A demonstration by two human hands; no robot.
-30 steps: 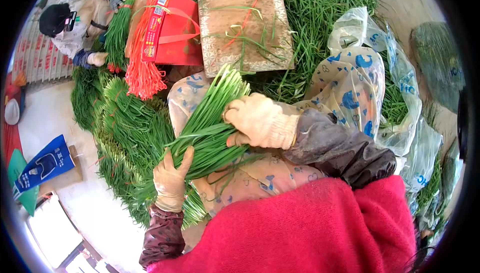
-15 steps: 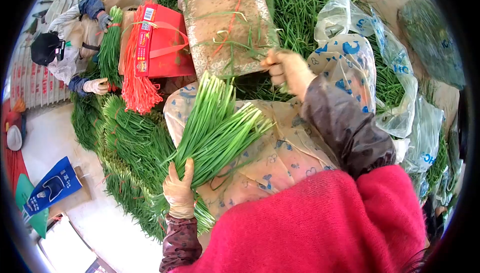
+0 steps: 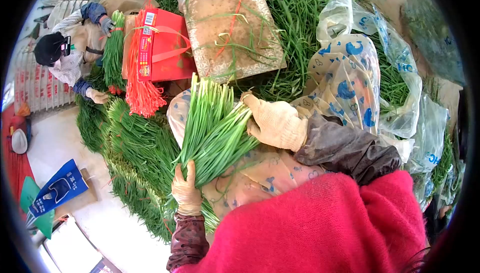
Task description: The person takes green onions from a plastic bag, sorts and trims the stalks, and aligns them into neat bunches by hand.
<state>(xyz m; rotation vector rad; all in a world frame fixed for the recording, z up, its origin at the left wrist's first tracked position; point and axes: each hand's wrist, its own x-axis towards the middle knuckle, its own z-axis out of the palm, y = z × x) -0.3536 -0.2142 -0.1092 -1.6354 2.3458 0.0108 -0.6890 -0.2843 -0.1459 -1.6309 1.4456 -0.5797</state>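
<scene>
A large bunch of garlic chives (image 3: 204, 123) lies across my lap, fanned into two parts, pale stem ends pointing away from me. My gloved left hand (image 3: 186, 193) is wrapped round its leafy lower part. With its fingers and thumb, my gloved right hand (image 3: 277, 123) grips the pale ends of the right-hand part. Patterned plastic sheeting (image 3: 270, 173) covers my legs beneath the bunch. Just beyond stands a board-topped block (image 3: 235, 28) with loose leaves and a red tie on it.
Left of the block, red ties (image 3: 142, 93) hang by a red box (image 3: 172, 48). Tied chive bundles (image 3: 140, 138) are piled at my left. Loose chives (image 3: 310, 8) and clear plastic bags (image 3: 407, 83) lie to the right. A co-worker (image 3: 65, 58) handles a tied bundle (image 3: 114, 48).
My right hand has come down from the block's near edge to the bunch and closed on its stem ends. My left hand keeps its hold. The co-worker's lower hand has moved slightly.
</scene>
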